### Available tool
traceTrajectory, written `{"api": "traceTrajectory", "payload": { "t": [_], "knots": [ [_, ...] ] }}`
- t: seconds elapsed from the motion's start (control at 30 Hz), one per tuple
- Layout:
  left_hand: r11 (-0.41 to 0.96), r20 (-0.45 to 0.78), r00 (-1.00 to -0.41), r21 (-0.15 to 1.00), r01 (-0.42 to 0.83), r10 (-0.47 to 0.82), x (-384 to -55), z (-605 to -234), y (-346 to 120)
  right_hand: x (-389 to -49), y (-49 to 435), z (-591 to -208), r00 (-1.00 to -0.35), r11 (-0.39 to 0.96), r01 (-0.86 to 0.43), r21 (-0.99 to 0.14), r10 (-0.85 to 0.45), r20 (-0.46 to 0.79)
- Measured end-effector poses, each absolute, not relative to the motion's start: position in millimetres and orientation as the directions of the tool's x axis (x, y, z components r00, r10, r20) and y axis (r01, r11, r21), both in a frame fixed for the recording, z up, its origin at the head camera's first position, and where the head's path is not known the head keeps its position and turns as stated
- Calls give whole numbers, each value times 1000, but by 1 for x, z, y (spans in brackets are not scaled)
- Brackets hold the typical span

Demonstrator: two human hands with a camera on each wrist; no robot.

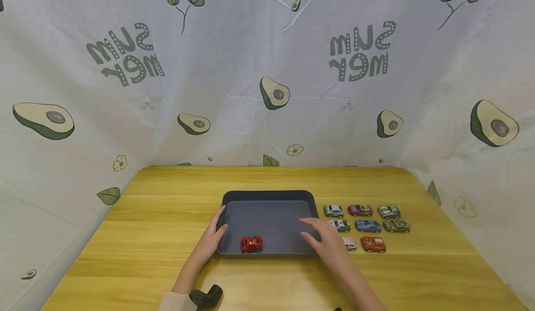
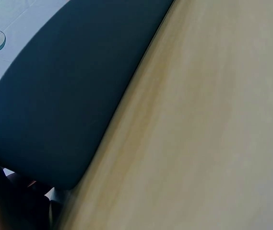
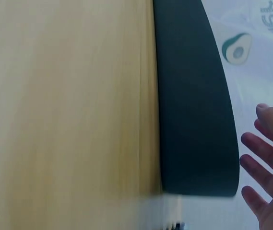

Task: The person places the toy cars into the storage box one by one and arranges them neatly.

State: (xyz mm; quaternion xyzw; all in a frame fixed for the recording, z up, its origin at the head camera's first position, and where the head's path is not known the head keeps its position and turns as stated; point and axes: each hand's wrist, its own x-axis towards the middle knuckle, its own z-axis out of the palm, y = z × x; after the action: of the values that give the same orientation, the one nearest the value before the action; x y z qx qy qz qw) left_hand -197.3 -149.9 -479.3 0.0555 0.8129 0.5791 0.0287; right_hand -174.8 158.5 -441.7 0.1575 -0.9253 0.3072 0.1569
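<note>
A dark grey rectangular tray (image 1: pixel 271 197) lies on the table, with a red toy car (image 1: pixel 251 244) with black spots inside near its front edge. At the tray's left side is my left hand (image 1: pixel 209 239), its thumb and index finger straight and spread apart at the rim. My right hand (image 1: pixel 330 243) reaches over the tray's right rim, fingers extended with nothing between them. In the right wrist view its fingers (image 3: pixel 263 153) are spread beside the tray's dark wall (image 3: pixel 194 105). The left wrist view shows mostly the tray wall (image 2: pixel 74 86) and blurred dark shapes.
Right of the tray, several toy cars stand in rows, among them a purple one (image 1: pixel 360 210), a blue one (image 1: pixel 368 226) and a red one (image 1: pixel 373 244). Past the wooden table (image 1: pixel 125 236) hangs a cloth (image 1: pixel 234 60) printed with avocados. A black device (image 1: pixel 206 297) sits by my left wrist.
</note>
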Motion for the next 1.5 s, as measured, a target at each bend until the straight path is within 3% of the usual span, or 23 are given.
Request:
{"api": "traceTrajectory", "payload": {
  "t": [1.03,1.33,1.5],
  "knots": [
    [311,22,-992,948,59,122,-197,-480,-150,-175,279,-433,-959,824,-157,-544,4,283],
    [328,118,-983,931,159,141,-195,-482,-151,-176,311,-434,-969,811,-104,-575,48,243],
    [316,52,-991,945,89,125,-198,-482,-151,-178,326,-435,-977,812,-49,-581,81,196]
  ]
}}
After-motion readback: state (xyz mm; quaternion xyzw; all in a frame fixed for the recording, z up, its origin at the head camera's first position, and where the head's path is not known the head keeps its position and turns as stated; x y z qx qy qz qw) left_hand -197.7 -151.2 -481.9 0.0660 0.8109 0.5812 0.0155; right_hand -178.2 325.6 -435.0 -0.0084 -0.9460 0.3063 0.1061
